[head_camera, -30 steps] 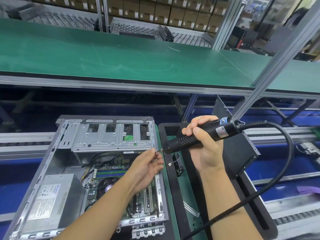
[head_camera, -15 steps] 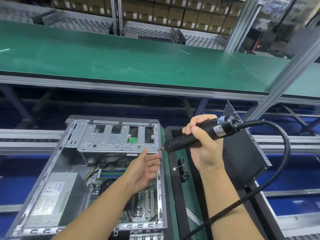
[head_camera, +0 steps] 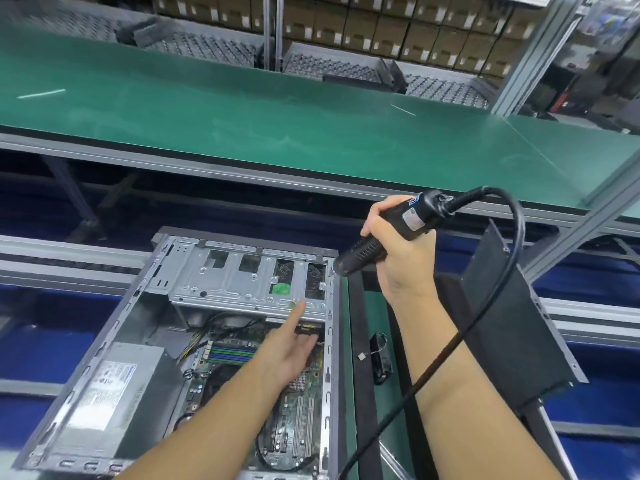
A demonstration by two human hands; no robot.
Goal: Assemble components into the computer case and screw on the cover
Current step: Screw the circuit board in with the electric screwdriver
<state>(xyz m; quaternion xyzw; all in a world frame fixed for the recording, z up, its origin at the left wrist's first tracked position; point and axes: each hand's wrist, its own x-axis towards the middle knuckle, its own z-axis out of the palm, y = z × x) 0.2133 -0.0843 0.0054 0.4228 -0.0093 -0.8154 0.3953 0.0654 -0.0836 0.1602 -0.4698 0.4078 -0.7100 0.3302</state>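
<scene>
Grey sheet steel forms the open computer case (head_camera: pixel 239 341), lying on its side at the near left of the line. Inside we see the power supply (head_camera: pixel 114 393) in its near left corner, the motherboard (head_camera: pixel 294 420) along the right wall, and the drive cage (head_camera: pixel 249 278) across the far end. The black cover panel (head_camera: pixel 512 327) leans just right of the case. Beyond runs a green conveyor belt (head_camera: pixel 277 123), with stacked cartons (head_camera: pixel 363 22) behind it. Our left hand (head_camera: pixel 287 355) is loosely spread, forefinger touching the cage's near edge. Our right hand (head_camera: pixel 398 258) grips the electric screwdriver (head_camera: pixel 388 233), its tip at the case's far right corner.
</scene>
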